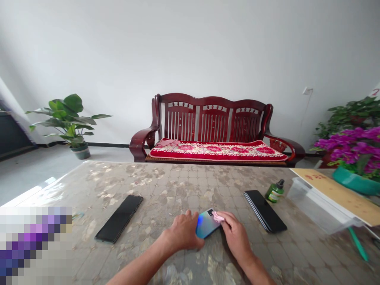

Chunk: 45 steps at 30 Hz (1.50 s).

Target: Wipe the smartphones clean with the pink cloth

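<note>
Both hands on a blue phone at the near side of the table.
The left hand curls over its edge, holding it flat; the right hand pinches a pink cloth against its top corner. Farther off: black phone left, green bottle right, bench behind.

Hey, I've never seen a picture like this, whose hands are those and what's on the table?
No machine here: a person wears a camera on the head, so the picture looks forward and down at their own bare hands. The left hand holds a shiny blue phone lying back-up on the patterned table. The right hand presses a small pink cloth against the phone's top corner. One black phone lies to the left, a second black phone to the right, beside a small green bottle. A wooden bench stands behind.
</note>
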Each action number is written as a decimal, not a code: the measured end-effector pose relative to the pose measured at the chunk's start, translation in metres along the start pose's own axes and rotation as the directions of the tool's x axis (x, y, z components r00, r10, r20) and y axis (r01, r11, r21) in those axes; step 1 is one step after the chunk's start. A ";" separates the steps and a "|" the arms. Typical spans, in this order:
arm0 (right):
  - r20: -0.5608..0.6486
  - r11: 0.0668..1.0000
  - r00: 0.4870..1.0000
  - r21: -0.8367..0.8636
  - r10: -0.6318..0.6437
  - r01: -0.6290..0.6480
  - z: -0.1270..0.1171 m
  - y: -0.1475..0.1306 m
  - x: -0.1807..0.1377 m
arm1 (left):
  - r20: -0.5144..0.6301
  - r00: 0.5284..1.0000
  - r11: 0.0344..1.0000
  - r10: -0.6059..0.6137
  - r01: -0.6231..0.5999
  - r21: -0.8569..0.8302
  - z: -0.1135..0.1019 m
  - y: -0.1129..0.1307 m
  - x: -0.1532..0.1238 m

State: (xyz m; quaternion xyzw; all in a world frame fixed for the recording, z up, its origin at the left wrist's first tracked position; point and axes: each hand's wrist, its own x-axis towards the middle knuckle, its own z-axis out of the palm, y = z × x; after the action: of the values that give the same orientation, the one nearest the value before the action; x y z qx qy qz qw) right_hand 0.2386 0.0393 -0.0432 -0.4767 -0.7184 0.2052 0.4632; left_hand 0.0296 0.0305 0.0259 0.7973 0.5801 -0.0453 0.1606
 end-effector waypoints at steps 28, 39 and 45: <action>0.092 0.709 0.782 -0.369 -0.616 0.602 0.014 -0.059 0.039 | 0.089 0.931 -0.205 0.355 0.171 -0.964 0.041 -0.040 0.011; 0.124 0.686 0.748 -0.323 -0.652 0.652 0.032 -0.062 0.039 | -0.012 0.894 -0.343 0.448 0.160 -0.926 0.048 -0.046 0.013; -0.129 0.844 0.845 -0.236 -0.519 0.482 0.019 -0.062 0.053 | -0.009 0.873 -0.310 0.487 0.164 -0.936 0.043 -0.043 0.009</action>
State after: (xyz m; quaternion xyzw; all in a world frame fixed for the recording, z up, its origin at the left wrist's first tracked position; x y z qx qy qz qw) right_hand 0.1853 0.0604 0.0179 -0.3318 -0.7878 -0.0402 0.5174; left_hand -0.0032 0.0374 -0.0256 0.3869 0.2055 0.2975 0.8483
